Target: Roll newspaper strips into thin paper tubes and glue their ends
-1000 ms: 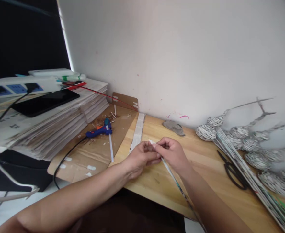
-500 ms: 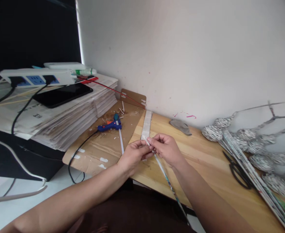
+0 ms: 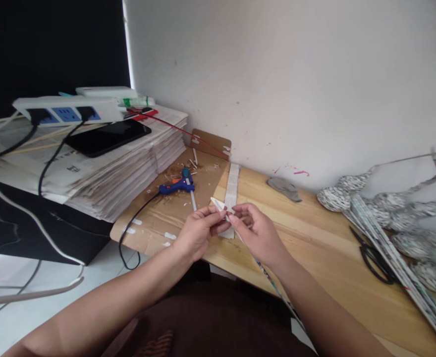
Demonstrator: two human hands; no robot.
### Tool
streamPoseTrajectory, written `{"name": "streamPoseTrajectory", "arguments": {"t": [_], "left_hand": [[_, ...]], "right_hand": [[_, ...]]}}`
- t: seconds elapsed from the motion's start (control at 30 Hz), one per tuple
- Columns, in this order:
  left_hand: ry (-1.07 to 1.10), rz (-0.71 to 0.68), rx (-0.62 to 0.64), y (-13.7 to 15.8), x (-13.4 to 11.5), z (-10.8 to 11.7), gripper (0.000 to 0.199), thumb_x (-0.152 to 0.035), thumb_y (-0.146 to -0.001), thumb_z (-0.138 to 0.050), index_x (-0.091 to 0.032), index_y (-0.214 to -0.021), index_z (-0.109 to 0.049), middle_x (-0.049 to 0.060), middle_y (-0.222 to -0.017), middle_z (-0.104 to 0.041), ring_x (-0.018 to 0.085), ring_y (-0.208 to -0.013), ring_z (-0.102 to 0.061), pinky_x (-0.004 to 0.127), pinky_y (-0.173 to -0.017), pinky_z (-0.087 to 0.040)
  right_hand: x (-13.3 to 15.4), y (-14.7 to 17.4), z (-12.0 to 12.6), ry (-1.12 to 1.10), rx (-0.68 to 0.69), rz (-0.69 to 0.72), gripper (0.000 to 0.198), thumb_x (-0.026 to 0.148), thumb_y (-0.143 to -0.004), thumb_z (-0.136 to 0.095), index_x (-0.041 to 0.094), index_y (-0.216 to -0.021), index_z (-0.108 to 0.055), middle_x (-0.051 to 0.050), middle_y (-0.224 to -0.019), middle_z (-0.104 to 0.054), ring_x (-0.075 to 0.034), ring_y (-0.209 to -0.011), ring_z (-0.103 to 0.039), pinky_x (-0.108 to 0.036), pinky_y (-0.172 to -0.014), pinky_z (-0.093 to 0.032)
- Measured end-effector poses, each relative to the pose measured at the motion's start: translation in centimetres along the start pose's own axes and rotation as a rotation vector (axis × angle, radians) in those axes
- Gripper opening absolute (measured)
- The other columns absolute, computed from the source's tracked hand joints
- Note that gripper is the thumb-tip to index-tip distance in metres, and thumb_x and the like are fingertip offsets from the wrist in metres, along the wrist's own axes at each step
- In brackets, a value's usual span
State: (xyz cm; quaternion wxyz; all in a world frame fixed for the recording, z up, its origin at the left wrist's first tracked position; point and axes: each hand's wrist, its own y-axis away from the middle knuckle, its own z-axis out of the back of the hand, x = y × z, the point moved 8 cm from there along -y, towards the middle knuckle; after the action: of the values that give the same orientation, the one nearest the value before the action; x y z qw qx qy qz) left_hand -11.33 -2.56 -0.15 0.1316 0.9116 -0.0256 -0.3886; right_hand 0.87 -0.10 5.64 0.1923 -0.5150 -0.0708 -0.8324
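Observation:
Between the fingertips of both hands is a thin rolled newspaper tube (image 3: 273, 283), which trails down past the table edge towards my lap. My left hand (image 3: 202, 229) pinches it near its white pointed end (image 3: 218, 203), which sticks out up and to the left. Right beside it, my right hand (image 3: 253, 228) has thumb and fingers closed on the tube, with the exact grip partly hidden. Under and beyond the fingers lies a flat pale strip (image 3: 233, 181) on the wooden table (image 3: 296, 238).
On cardboard (image 3: 151, 223) at left rests a blue glue gun (image 3: 177, 186), with its cord hanging down. Further left, a newspaper stack (image 3: 136, 168) carries a phone (image 3: 110, 138) and power strip (image 3: 67, 110). To the right are a grey cloth (image 3: 284, 189), black scissors (image 3: 376, 263), paper tubes (image 3: 392, 253) and woven paper balls (image 3: 333, 198).
The view has shifted, so the surroundings sit further right. The tube's pointed white end now shows clearly beyond my left fingers, and more of the pale strip shows below my hands.

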Motion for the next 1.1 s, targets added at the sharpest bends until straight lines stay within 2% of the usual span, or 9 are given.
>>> {"name": "streamPoseTrajectory", "arguments": {"t": [0.1,0.2,0.3,0.57,0.83,0.9,1.03,1.1], "left_hand": [[-0.008,0.022,-0.037,0.1,-0.3,0.6,0.006,-0.014,-0.078,-0.069,-0.009,-0.076,-0.065,0.009,-0.082,-0.07,0.014,-0.078,-0.068,0.022,-0.072,-0.057],[-0.016,0.05,-0.051,0.4,-0.3,0.8,0.009,-0.016,-0.082,-0.064,-0.008,-0.085,-0.066,0.012,-0.085,-0.071,0.017,-0.078,-0.07,0.023,-0.071,-0.058],[-0.009,0.053,-0.043,0.6,-0.4,0.8,0.011,-0.016,-0.083,-0.062,-0.007,-0.089,-0.067,0.012,-0.085,-0.071,0.017,-0.076,-0.071,0.023,-0.069,-0.059],[-0.004,0.038,-0.029,1.4,-0.5,1.2,0.011,-0.017,-0.085,-0.061,-0.008,-0.088,-0.066,0.011,-0.085,-0.071,0.017,-0.077,-0.071,0.022,-0.07,-0.059],[-0.006,-0.006,-0.022,1.7,-1.0,1.5,0.014,-0.02,-0.078,-0.07,-0.01,-0.085,-0.066,0.009,-0.085,-0.071,0.017,-0.081,-0.07,0.021,-0.07,-0.058],[0.0,0.003,-0.031,1.8,-1.1,1.7,0.013,-0.019,-0.077,-0.071,-0.009,-0.085,-0.066,0.009,-0.085,-0.071,0.017,-0.081,-0.07,0.02,-0.069,-0.058],[0.015,0.012,-0.018,1.9,-1.4,1.9,0.01,-0.017,-0.077,-0.071,-0.009,-0.082,-0.066,0.008,-0.083,-0.071,0.016,-0.081,-0.07,0.018,-0.068,-0.057],[0.018,0.007,-0.019,1.9,-1.4,2.1,0.009,-0.017,-0.077,-0.07,-0.009,-0.081,-0.066,0.008,-0.083,-0.071,0.016,-0.081,-0.07,0.018,-0.068,-0.057]], "right_hand": [[-1.3,1.4,-0.9,0.031,0.107,-0.059,0.022,0.041,-0.088,-0.053,0.02,-0.089,-0.06,-0.003,-0.077,-0.065,-0.014,-0.065,-0.059,-0.027,-0.061,-0.046],[-1.5,2.2,-1.2,0.08,0.099,-0.068,0.022,0.038,-0.089,-0.051,0.021,-0.079,-0.06,0.001,-0.067,-0.061,-0.012,-0.056,-0.053,-0.026,-0.057,-0.042],[-1.2,2.5,-1.3,0.06,0.084,-0.074,0.018,0.036,-0.086,-0.055,0.02,-0.078,-0.059,0.002,-0.064,-0.059,-0.011,-0.054,-0.051,-0.025,-0.055,-0.039],[-2.0,2.7,-2.5,-0.146,0.193,-0.208,0.021,0.04,-0.082,-0.059,0.02,-0.077,-0.054,0.002,-0.065,-0.055,-0.01,-0.051,-0.051,-0.023,-0.047,-0.038],[0.2,3.1,-2.1,0.137,0.106,0.024,0.029,0.042,-0.091,-0.046,0.021,-0.08,-0.063,0.001,-0.062,-0.054,-0.013,-0.057,-0.048,-0.026,-0.057,-0.037],[-0.4,3.1,-2.7,0.021,0.181,-0.05,0.033,0.046,-0.092,-0.043,0.021,-0.083,-0.063,0.002,-0.061,-0.05,-0.011,-0.053,-0.045,-0.025,-0.053,-0.035],[-2.4,3.9,-4.7,-0.337,0.427,-0.374,0.043,0.058,-0.09,-0.038,0.02,-0.092,-0.057,0.006,-0.058,-0.037,-0.007,-0.039,-0.026,-0.022,-0.039,-0.022],[-2.3,3.9,-4.8,-0.306,0.432,-0.355,0.042,0.058,-0.09,-0.038,0.02,-0.092,-0.056,0.006,-0.059,-0.037,-0.007,-0.04,-0.028,-0.022,-0.04,-0.023]]}}
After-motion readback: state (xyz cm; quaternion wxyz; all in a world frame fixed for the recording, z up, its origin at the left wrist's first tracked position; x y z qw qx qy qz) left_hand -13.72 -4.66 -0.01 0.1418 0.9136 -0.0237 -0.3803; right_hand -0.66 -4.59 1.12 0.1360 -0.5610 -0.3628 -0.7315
